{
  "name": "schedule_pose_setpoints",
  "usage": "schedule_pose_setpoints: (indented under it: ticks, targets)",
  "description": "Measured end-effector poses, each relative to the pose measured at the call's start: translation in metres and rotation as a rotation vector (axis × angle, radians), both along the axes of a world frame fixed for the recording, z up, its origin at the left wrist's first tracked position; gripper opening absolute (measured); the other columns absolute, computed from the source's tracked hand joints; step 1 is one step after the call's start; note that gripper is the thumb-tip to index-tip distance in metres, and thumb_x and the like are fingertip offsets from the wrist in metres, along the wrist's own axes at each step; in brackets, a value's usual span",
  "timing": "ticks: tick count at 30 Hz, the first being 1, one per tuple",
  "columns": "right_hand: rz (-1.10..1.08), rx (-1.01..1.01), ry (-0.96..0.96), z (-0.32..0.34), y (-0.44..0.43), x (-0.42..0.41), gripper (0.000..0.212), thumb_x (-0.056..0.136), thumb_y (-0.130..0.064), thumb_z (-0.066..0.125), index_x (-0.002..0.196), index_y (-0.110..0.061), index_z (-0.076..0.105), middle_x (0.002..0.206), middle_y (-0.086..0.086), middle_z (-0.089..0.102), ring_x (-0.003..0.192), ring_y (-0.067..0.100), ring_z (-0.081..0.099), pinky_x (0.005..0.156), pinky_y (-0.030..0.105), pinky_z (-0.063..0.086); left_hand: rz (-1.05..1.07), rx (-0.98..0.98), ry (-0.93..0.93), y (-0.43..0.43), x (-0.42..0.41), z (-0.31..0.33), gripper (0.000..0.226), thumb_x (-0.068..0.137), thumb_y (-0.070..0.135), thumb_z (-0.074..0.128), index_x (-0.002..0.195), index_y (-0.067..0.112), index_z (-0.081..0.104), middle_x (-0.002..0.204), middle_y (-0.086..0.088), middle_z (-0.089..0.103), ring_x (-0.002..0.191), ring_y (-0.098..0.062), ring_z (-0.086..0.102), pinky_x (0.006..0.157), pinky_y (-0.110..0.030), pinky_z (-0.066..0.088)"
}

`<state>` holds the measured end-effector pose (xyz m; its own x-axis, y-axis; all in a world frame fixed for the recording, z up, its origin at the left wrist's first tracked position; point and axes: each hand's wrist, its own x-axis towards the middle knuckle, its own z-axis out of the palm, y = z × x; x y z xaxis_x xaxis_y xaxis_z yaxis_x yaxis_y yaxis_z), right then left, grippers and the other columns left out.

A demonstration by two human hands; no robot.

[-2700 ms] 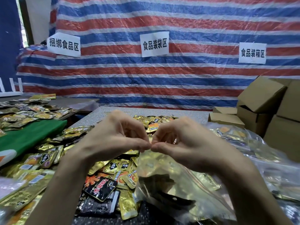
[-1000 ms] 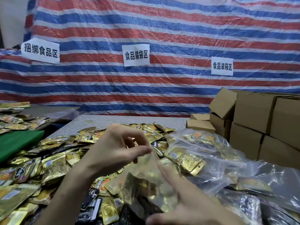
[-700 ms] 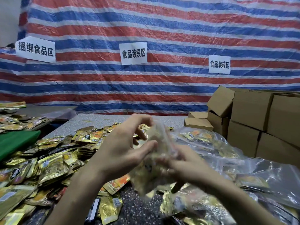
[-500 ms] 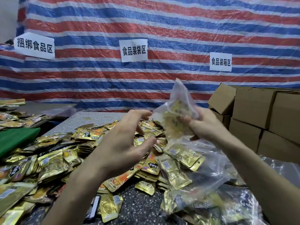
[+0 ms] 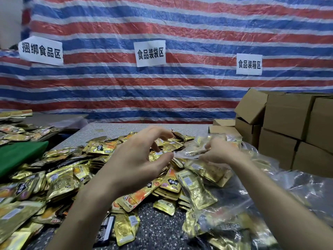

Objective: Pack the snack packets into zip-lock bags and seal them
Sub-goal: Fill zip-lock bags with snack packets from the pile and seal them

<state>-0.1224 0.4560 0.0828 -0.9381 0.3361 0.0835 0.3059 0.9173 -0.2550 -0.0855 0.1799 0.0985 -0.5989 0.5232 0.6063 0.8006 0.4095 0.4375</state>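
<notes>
The right hand (image 5: pixel 222 153), at about two o'clock from the middle of the view, has its fingers curled round the crumpled top of a filled zip-lock bag (image 5: pixel 195 148). It holds the bag low over the heap of packed bags (image 5: pixel 225 219) that runs from three to five o'clock. It is likely there because that side is where finished bags gather, close to the cardboard boxes (image 5: pixel 288 127) at three o'clock. The left hand (image 5: pixel 137 165), near the centre, holds nothing. Its fingers and thumb are spread in a loose arc above the loose snack packets (image 5: pixel 61 181), which cover the worktop (image 5: pixel 158 230) from seven to eleven o'clock. That pose probably readies it to scoop the next batch. Whether the bag's strip is fully pressed shut cannot be told
</notes>
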Motion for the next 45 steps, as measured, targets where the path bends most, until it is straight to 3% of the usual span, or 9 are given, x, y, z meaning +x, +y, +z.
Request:
schedule_pose_setpoints:
  ticks: [6, 11, 19, 23, 29, 33, 37, 39, 45]
  targets:
    - [0.232, -0.326, 0.263, 0.022, -0.069, 0.018, 0.053, 0.085, -0.051, 0.07, 0.127, -0.019, 0.064, 0.119, 0.0, 0.069, 0.102, 0.014, 0.064, 0.094, 0.039, 0.052, 0.06, 0.02, 0.002, -0.001, -0.009, -0.005, 0.038, 0.086, 0.053, 0.059, 0.122, 0.043, 0.055, 0.112, 0.03, 0.057, 0.1, 0.006, 0.057, 0.087, -0.037, 0.054]
    - [0.464, -0.642, 0.495, 0.023, -0.112, 0.035, 0.03, 0.09, -0.043, 0.068, 0.117, -0.03, 0.068, 0.115, -0.012, 0.069, 0.107, 0.006, 0.063, 0.091, 0.035, 0.054, 0.142, 0.118, 0.063, -0.009, -0.009, -0.003, 0.035, 0.092, 0.046, 0.06, 0.125, 0.038, 0.054, 0.115, 0.024, 0.059, 0.108, 0.006, 0.055, 0.093, -0.031, 0.052]
    - [0.706, -0.53, 0.285, 0.02, -0.123, 0.055, 0.015, 0.089, -0.044, 0.066, 0.101, -0.037, 0.07, 0.1, -0.021, 0.07, 0.091, -0.008, 0.065, 0.071, 0.014, 0.048, 0.302, 0.317, 0.028, -0.046, 0.016, -0.014, 0.023, 0.09, 0.046, 0.057, 0.109, 0.035, 0.062, 0.101, 0.022, 0.064, 0.1, 0.008, 0.058, 0.077, -0.012, 0.049]
    - [0.831, -0.34, 0.11, 0.021, -0.128, 0.061, 0.025, 0.088, -0.051, 0.06, 0.105, -0.036, 0.07, 0.104, -0.023, 0.069, 0.094, -0.014, 0.061, 0.081, 0.017, 0.05, 0.575, 0.075, -0.124, -0.098, 0.021, -0.06, 0.017, 0.093, 0.037, 0.063, 0.11, 0.036, 0.061, 0.107, 0.024, 0.062, 0.098, 0.008, 0.056, 0.089, -0.031, 0.052]
    - [0.985, -0.218, -0.132, 0.018, -0.14, 0.073, 0.03, 0.092, -0.056, 0.055, 0.114, -0.039, 0.065, 0.114, -0.025, 0.064, 0.1, -0.014, 0.059, 0.09, 0.019, 0.052, 1.359, -0.5, -0.486, -0.215, 0.042, -0.125, 0.044, 0.096, 0.051, 0.041, 0.126, 0.019, 0.048, 0.137, -0.005, 0.052, 0.124, -0.025, 0.049, 0.099, -0.036, 0.041]
    - [1.024, -0.212, -0.169, 0.02, -0.147, 0.078, 0.028, 0.094, -0.054, 0.054, 0.115, -0.038, 0.064, 0.115, -0.023, 0.063, 0.102, -0.012, 0.059, 0.09, 0.017, 0.052, 1.391, -0.535, -0.575, -0.246, 0.053, -0.144, 0.058, 0.087, 0.073, 0.037, 0.087, 0.018, 0.055, 0.102, 0.004, 0.064, 0.096, -0.022, 0.06, 0.078, -0.033, 0.044]
    - [1.019, -0.231, -0.18, 0.022, -0.146, 0.081, 0.03, 0.094, -0.053, 0.054, 0.116, -0.035, 0.064, 0.116, -0.02, 0.064, 0.103, -0.007, 0.061, 0.095, 0.024, 0.053, 1.417, -0.39, -0.502, -0.263, 0.062, -0.138, 0.027, 0.067, 0.048, 0.073, 0.059, 0.023, 0.066, 0.062, 0.008, 0.063, 0.063, -0.016, 0.06, 0.062, -0.027, 0.045]
    - [1.007, -0.238, -0.173, 0.023, -0.143, 0.081, 0.031, 0.094, -0.054, 0.055, 0.116, -0.035, 0.065, 0.118, -0.019, 0.065, 0.105, -0.005, 0.061, 0.096, 0.028, 0.053, 1.303, -0.338, -0.572, -0.283, 0.058, -0.134, 0.04, 0.066, 0.044, 0.085, 0.047, 0.018, 0.062, 0.045, 0.007, 0.058, 0.054, -0.016, 0.059, 0.059, -0.027, 0.044]
    - [0.986, -0.255, -0.119, 0.023, -0.139, 0.076, 0.029, 0.095, -0.052, 0.055, 0.116, -0.035, 0.064, 0.117, -0.017, 0.067, 0.102, -0.005, 0.062, 0.092, 0.024, 0.054, 1.265, -0.147, -0.392, -0.308, 0.041, -0.107, 0.039, 0.086, 0.039, 0.065, 0.057, 0.014, 0.064, 0.047, -0.002, 0.061, 0.053, -0.028, 0.064, 0.058, -0.039, 0.054]
